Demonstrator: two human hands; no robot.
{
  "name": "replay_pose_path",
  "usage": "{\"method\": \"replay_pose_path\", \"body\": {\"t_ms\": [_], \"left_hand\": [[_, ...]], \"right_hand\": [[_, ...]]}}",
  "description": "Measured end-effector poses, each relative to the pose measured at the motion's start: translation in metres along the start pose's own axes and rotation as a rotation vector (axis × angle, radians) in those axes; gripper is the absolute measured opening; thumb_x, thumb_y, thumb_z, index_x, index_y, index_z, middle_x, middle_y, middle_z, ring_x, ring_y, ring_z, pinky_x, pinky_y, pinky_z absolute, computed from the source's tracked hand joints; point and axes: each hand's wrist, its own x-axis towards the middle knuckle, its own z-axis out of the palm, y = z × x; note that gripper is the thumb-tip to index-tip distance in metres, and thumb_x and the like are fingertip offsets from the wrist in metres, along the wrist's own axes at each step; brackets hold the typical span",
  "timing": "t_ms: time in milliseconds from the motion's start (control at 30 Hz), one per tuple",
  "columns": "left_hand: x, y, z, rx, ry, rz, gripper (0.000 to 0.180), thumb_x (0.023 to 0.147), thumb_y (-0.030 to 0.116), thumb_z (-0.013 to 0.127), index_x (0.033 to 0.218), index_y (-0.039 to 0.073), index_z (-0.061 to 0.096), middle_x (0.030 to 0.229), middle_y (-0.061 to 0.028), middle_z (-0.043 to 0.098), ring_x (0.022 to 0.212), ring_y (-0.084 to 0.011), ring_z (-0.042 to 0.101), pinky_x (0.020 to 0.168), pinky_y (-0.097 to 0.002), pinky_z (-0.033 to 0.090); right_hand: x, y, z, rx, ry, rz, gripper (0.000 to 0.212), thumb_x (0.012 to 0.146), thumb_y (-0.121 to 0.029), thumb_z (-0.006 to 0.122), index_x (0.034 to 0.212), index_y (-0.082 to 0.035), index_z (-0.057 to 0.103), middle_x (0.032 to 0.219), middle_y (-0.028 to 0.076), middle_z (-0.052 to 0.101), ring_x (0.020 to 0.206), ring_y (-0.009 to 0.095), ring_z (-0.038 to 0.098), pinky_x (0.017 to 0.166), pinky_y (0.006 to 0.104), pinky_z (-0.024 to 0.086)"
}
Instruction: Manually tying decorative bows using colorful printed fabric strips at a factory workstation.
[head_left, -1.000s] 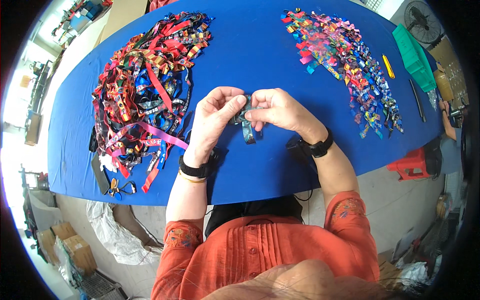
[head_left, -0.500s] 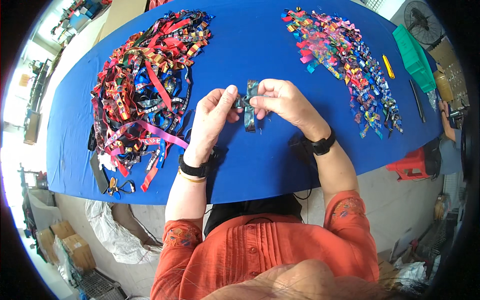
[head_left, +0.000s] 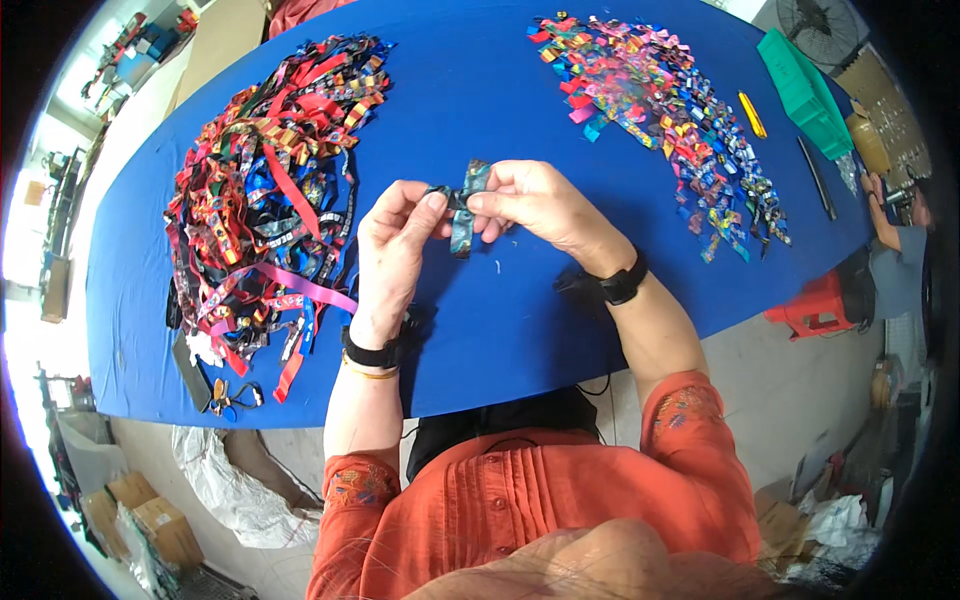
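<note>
A short dark teal patterned ribbon, crossed or knotted at its middle, is held up over the table between my two hands. My left hand pinches its left side between thumb and fingers. From the other side my right hand grips it near the crossing, thumb on top and fingers curled beneath. The fingers partly cover the knot, so how it is tied is hard to see. A small pale thread lies on the blue cloth below.
A heap of long printed ribbons lies at the left, with a dark strap nearby. Knotted ribbon pieces spread at the right. Beyond are a yellow cutter, a black rod, a green bin and another person's arm.
The view has shifted slightly, so the table's contents appear further left. Both hands still hold the ribbon, which now leans a little, with its left end showing more between the fingers.
</note>
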Motion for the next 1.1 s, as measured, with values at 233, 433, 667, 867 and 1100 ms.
{"method": "replay_pose_path", "body": {"t_ms": [233, 433, 667, 867, 1100], "left_hand": [[-0.001, 0.000, 0.000, 0.056, -0.011, -0.056, 0.016, 0.097, 0.017, 0.067, 0.099, 0.002, 0.063, 0.086, -0.0011, 0.066, 0.072, -0.0057, 0.056, 0.066, -0.0208, 0.045], [-0.001, -0.001, 0.001, 0.104, -0.019, -0.110, 0.011, 0.094, 0.012, 0.068, 0.096, 0.002, 0.065, 0.079, 0.0005, 0.066, 0.066, -0.0038, 0.054, 0.060, -0.0190, 0.041], [-0.003, 0.009, 0.007, 0.083, -0.010, -0.081, 0.007, 0.094, 0.008, 0.068, 0.094, 0.001, 0.066, 0.078, 0.0014, 0.066, 0.065, -0.0031, 0.053, 0.059, -0.0188, 0.040], [0.000, -0.001, 0.000, 0.101, -0.002, -0.105, 0.008, 0.093, 0.010, 0.069, 0.092, 0.003, 0.066, 0.077, 0.0018, 0.065, 0.065, -0.0040, 0.052, 0.060, -0.0198, 0.039], [-0.003, 0.005, 0.005, 0.069, -0.056, -0.168, 0.013, 0.095, 0.011, 0.067, 0.100, 0.000, 0.066, 0.084, -0.0033, 0.069, 0.070, -0.0066, 0.060, 0.062, -0.0201, 0.047]], "right_hand": [[0.001, 0.004, 0.003, 0.011, 0.017, -0.038, 0.015, 0.097, -0.015, 0.063, 0.096, 0.000, 0.062, 0.084, 0.008, 0.068, 0.072, 0.013, 0.066, 0.067, 0.0250, 0.052], [0.002, 0.006, 0.005, 0.004, 0.043, -0.034, 0.015, 0.097, -0.013, 0.063, 0.096, 0.002, 0.061, 0.084, 0.009, 0.068, 0.072, 0.014, 0.066, 0.067, 0.0263, 0.053], [0.001, 0.003, 0.004, 0.000, 0.021, -0.049, 0.016, 0.096, -0.013, 0.064, 0.095, 0.003, 0.062, 0.083, 0.012, 0.069, 0.071, 0.016, 0.067, 0.065, 0.0276, 0.053], [0.003, 0.004, 0.008, -0.048, 0.041, -0.048, 0.016, 0.096, -0.012, 0.063, 0.095, 0.004, 0.062, 0.085, 0.014, 0.070, 0.072, 0.018, 0.068, 0.065, 0.0288, 0.054], [0.003, 0.006, 0.006, 0.008, 0.070, -0.084, 0.016, 0.096, -0.012, 0.063, 0.096, 0.004, 0.062, 0.086, 0.013, 0.070, 0.072, 0.016, 0.067, 0.066, 0.0281, 0.054]]}}
